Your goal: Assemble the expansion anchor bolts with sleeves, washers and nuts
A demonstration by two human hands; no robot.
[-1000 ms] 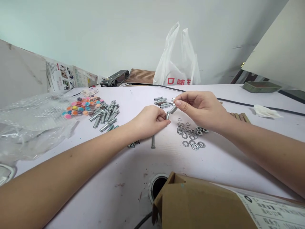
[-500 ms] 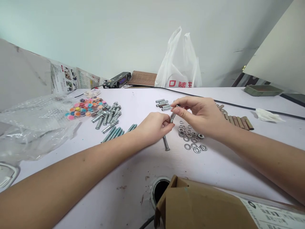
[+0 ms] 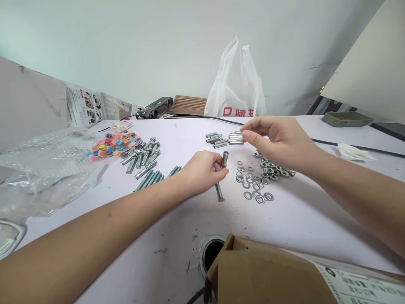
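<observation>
My left hand (image 3: 207, 169) is closed round the middle of a bolt (image 3: 219, 192). The bolt's wide head points down toward the table, and a silver metal sleeve (image 3: 225, 158) stands up above the fingers. Whether the bolt runs through the sleeve is hidden in the grip. Off to the right, my right hand (image 3: 278, 137) is open, thumb and index finger curved and slightly apart. Its fingertips are beside a group of short silver tubes (image 3: 236, 138). Below it lie hex nuts (image 3: 270, 166) and flat and spring washers (image 3: 253, 181).
Finished-looking bolt assemblies (image 3: 147, 154), threaded rods (image 3: 148, 180) and coloured discs (image 3: 115, 145) lie at left beside clear plastic (image 3: 47, 169). A cardboard box (image 3: 268, 270) and a round hole (image 3: 211, 255) are in front. A white bag (image 3: 236, 93) stands behind.
My right hand has let go of the sleeve and moved right, away from my left hand, to the silver tubes. The sleeve's open top now shows above my left fingers.
</observation>
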